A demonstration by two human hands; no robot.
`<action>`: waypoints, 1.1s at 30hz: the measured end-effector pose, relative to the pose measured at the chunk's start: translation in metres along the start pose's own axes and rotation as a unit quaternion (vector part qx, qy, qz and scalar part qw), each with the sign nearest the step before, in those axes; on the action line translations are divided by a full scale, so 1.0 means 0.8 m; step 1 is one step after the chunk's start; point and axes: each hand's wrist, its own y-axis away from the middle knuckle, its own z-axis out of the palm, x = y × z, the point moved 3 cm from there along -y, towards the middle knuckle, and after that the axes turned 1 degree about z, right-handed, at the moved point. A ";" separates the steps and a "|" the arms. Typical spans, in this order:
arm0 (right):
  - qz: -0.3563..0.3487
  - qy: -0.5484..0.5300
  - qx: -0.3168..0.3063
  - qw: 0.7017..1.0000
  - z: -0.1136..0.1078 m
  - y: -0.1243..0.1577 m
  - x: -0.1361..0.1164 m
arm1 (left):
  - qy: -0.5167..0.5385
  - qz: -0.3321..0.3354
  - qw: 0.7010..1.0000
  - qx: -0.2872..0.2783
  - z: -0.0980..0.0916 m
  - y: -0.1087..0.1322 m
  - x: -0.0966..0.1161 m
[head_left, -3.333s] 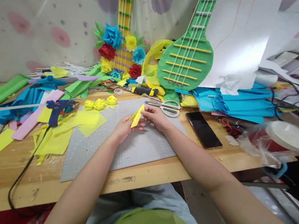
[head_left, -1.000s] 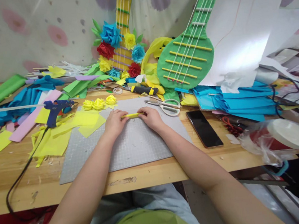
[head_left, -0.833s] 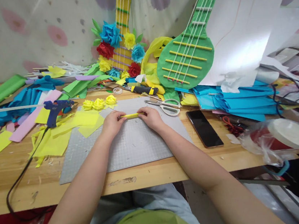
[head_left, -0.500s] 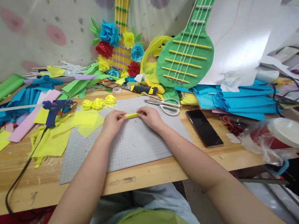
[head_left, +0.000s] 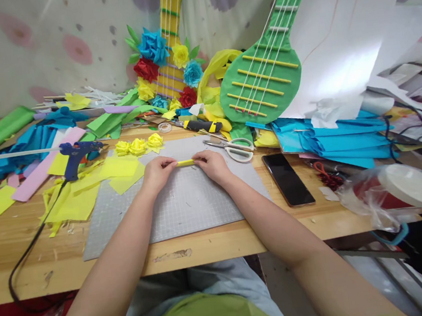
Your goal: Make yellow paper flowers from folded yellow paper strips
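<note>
A narrow folded strip of yellow paper lies flat on the grey cutting mat. My left hand presses its left end with curled fingers. At the strip's right end my right hand presses down the same way. Both hands rest on the mat, knuckles up. Three small yellow paper flowers sit just beyond the mat's far edge.
A blue glue gun with a black cord lies left, among yellow paper sheets. Scissors and a black phone lie right of the mat. Green paper guitars, paper flowers and blue folded paper crowd the back.
Earlier both hands held the folded yellow paper up above the mat. It has since been laid flat and pressed into a narrow strip; over the last second the hands barely move.
</note>
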 end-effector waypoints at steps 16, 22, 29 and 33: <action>0.019 -0.022 0.021 0.999 0.001 -0.001 0.005 | -0.028 0.016 0.999 0.021 -0.002 -0.006 -0.004; 0.010 -0.015 0.025 1.000 0.000 -0.002 0.005 | -0.071 0.062 0.996 0.002 -0.004 -0.005 0.002; -0.058 -0.004 0.014 0.998 -0.002 0.000 -0.009 | -0.180 0.190 0.964 0.042 0.001 0.006 0.025; -0.098 -0.003 0.010 0.995 -0.003 0.006 -0.020 | -0.216 0.184 0.959 -0.027 0.012 0.007 0.030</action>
